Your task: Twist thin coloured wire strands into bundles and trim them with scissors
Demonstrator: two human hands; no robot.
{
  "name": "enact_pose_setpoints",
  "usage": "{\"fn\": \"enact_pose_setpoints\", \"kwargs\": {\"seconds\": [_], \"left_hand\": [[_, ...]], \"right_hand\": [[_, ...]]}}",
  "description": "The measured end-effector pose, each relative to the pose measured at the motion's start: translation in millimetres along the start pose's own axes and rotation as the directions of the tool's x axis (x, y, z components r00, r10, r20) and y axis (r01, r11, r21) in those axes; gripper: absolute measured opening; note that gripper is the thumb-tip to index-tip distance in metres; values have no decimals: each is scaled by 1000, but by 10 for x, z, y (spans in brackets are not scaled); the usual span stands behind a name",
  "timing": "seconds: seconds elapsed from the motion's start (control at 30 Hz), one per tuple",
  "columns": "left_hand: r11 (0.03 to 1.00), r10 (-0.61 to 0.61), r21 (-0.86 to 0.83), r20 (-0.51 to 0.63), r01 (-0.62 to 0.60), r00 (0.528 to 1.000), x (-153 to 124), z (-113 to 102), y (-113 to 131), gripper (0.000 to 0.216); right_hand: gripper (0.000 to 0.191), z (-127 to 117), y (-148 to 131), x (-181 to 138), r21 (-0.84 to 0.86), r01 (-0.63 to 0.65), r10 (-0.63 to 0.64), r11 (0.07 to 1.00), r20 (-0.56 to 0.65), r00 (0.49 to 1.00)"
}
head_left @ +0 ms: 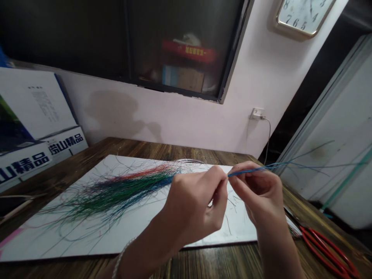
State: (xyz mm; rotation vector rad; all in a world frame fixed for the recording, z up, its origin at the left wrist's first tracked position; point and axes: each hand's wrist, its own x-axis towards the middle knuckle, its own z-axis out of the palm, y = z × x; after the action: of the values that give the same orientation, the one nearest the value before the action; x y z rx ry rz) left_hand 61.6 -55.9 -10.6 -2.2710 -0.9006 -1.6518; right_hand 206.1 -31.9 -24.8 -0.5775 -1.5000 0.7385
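Note:
A thin bundle of blue strands (261,168) is pinched between my two hands above a white board. My left hand (200,197), with a bracelet at its wrist, has its fingers closed at the bundle's near end. Close beside it, my right hand (261,190) grips the same bundle between thumb and forefinger, and the loose ends fan out to the right. On the white board (95,240) lies a large pile of strands (116,190) in green, blue and red. Short cut bits are scattered near my right hand.
Red-handled scissors (325,248) lie at the right on the wooden table (162,267). Boxes (43,155) with printed characters stand at the left. Behind the table are a wall, a dark window (186,46), a clock (303,17) and a socket (257,113) with a cable.

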Motion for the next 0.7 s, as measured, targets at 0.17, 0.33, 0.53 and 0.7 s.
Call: {"fn": "enact_pose_setpoints", "kwargs": {"seconds": [0.17,0.33,0.53,0.7], "left_hand": [[803,-404,-337,298,492,865,57,-75,33,17],[492,-459,-523,524,696,718,125,-107,-59,16],[167,-393,-564,714,808,579,112,-81,-184,10],[-88,-242,-522,837,849,490,91,-52,-236,12]], "right_hand": [[11,-33,13,2,-49,14,-11,999,58,998],[8,-66,-14,15,-3,-50,49,999,152,987],[8,-88,2,39,32,-67,59,997,203,977],[10,-140,-21,57,-12,6,-2,1000,258,966]]}}
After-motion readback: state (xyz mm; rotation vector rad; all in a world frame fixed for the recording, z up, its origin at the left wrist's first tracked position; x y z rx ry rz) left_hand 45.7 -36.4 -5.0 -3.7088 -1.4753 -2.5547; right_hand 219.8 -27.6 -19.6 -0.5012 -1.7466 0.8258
